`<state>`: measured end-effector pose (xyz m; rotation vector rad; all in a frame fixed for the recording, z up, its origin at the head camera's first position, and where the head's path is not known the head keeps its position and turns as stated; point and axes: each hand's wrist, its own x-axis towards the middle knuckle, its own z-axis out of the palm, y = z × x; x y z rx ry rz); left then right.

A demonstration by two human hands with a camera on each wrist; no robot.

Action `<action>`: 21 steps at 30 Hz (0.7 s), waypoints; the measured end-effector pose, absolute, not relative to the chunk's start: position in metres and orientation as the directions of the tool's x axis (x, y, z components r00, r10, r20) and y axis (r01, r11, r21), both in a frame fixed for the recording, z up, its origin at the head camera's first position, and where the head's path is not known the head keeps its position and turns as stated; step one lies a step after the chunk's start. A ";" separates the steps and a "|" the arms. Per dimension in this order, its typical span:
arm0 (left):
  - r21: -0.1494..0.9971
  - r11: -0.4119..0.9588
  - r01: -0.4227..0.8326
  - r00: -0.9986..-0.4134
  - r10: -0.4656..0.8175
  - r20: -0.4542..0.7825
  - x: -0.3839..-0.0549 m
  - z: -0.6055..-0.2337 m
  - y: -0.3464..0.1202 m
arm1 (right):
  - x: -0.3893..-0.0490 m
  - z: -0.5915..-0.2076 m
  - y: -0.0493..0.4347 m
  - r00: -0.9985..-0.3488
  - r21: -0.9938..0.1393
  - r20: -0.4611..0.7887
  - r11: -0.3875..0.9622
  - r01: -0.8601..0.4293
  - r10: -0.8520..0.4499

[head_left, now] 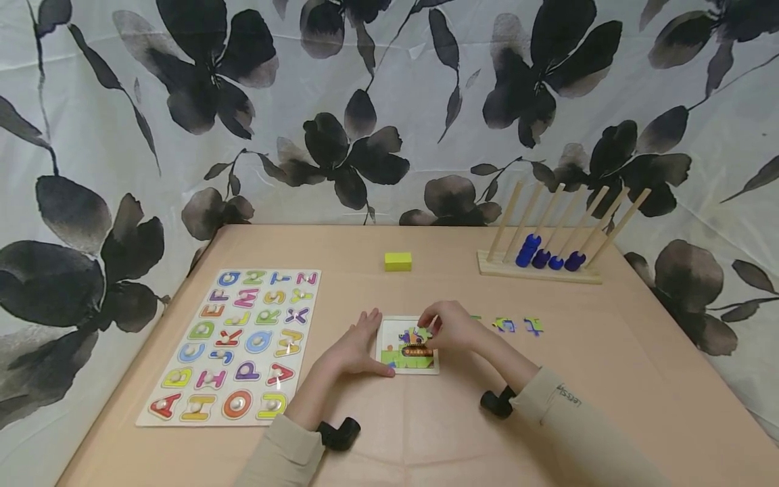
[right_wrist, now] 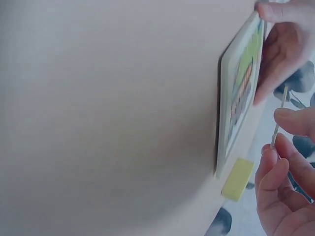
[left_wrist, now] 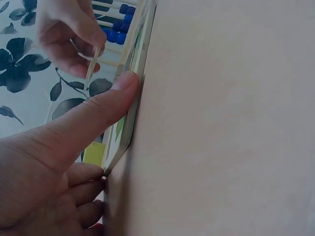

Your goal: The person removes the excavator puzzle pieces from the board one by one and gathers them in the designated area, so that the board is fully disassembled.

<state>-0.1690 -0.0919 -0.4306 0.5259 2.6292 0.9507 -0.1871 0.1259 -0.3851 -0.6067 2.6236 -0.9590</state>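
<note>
A small square jigsaw puzzle board [head_left: 408, 365] with a white frame lies on the table, part of its colourful picture filled in. My left hand [head_left: 356, 348] steadies it, fingers stretched along the left side. The left thumb [left_wrist: 110, 101] rests on the near edge. Over the upper right of the board, my right hand [head_left: 453, 326] pinches a thin puzzle piece [right_wrist: 279, 118] between thumb and fingers. The piece is seen edge-on and raised above the board in the right wrist view. Loose puzzle pieces [head_left: 533, 327] lie right of the board, one partly hidden by the right hand.
On the left lies a large alphabet board [head_left: 234, 318] with colourful letters. A yellow block [head_left: 398, 262] sits behind the puzzle. At the back right stands a wooden peg rack [head_left: 541, 272] with several blue beads. A floral curtain [head_left: 426, 101] hangs beyond the table.
</note>
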 end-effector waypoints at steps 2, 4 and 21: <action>0.660 0.714 0.232 -0.892 0.427 -0.149 -0.169 -0.430 -0.092 | -0.186 -0.384 0.133 -0.878 -0.664 -0.105 0.691 -0.287 -0.466; 0.661 0.714 0.231 -0.892 0.427 -0.149 -0.169 -0.430 -0.092 | -0.184 -0.383 0.141 -0.886 -0.662 -0.102 0.696 -0.278 -0.452; 0.660 0.717 0.222 -0.893 0.422 -0.158 -0.169 -0.430 -0.091 | -0.171 -0.395 0.210 -0.898 -0.622 -0.077 0.725 -0.296 -0.433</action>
